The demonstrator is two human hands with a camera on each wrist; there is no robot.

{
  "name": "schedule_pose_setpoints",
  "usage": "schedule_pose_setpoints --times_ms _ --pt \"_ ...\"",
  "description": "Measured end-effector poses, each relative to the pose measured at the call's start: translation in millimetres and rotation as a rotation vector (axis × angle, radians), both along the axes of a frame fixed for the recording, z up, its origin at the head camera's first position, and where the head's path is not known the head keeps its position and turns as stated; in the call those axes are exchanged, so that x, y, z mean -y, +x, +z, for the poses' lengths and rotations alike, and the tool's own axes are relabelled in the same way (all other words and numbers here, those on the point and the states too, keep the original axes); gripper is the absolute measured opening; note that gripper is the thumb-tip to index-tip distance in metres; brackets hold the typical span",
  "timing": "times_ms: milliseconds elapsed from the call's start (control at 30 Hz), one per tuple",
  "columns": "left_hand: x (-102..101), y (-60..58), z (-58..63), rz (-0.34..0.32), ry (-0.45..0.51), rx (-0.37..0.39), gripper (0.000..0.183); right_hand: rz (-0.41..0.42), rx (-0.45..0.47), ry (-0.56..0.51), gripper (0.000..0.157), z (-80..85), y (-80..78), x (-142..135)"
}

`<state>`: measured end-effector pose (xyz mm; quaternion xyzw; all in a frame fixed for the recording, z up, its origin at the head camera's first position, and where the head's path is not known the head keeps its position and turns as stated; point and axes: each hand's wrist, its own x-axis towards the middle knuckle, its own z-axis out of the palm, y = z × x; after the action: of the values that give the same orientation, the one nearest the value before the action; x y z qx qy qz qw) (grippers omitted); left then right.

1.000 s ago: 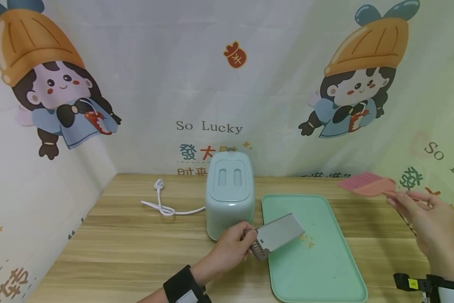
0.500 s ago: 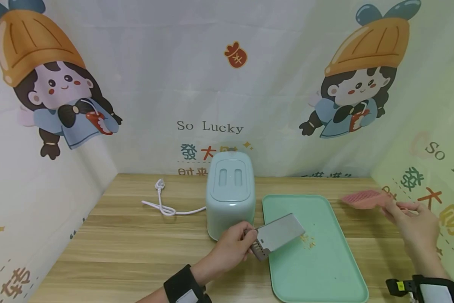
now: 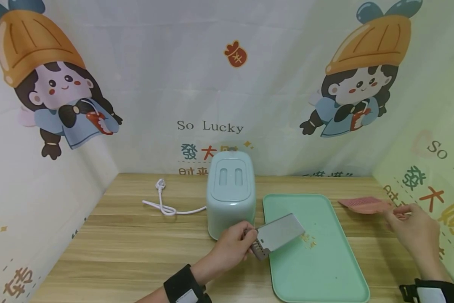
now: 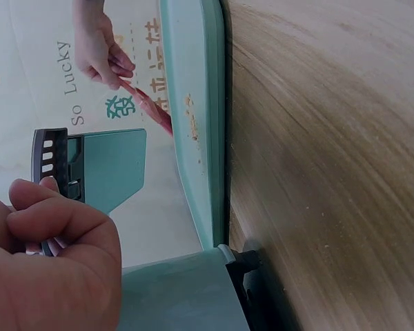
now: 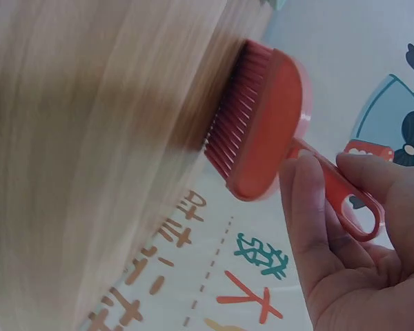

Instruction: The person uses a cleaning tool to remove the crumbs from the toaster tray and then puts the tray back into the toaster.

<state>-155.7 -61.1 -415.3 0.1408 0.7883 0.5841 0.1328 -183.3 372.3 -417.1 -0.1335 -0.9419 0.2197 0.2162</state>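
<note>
Fingers of left hand [image 3: 231, 243] clamped on grey tray [image 3: 281, 235], lower centre; right hand [image 3: 418, 231] pinches pink brush [image 3: 365, 205], lower right.

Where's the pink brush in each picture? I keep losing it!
Head: the pink brush is on the right side, below halfway down.
Left wrist: small, left of the middle, in the upper half.
Right wrist: big, just right of the middle.
Shared landmark: the right hand holding its handle.

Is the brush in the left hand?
No, the right hand holds the pink brush while the left hand grips a grey crumb tray.
</note>
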Motion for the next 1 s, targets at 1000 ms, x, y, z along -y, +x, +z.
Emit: schedule_pose_setpoints --times_ms 1000 --pt "-2.9 1.1 -1.5 0.027 0.006 0.012 0.018 0.205 0.393 0.157 0.047 1.5 3.0 -10.9"
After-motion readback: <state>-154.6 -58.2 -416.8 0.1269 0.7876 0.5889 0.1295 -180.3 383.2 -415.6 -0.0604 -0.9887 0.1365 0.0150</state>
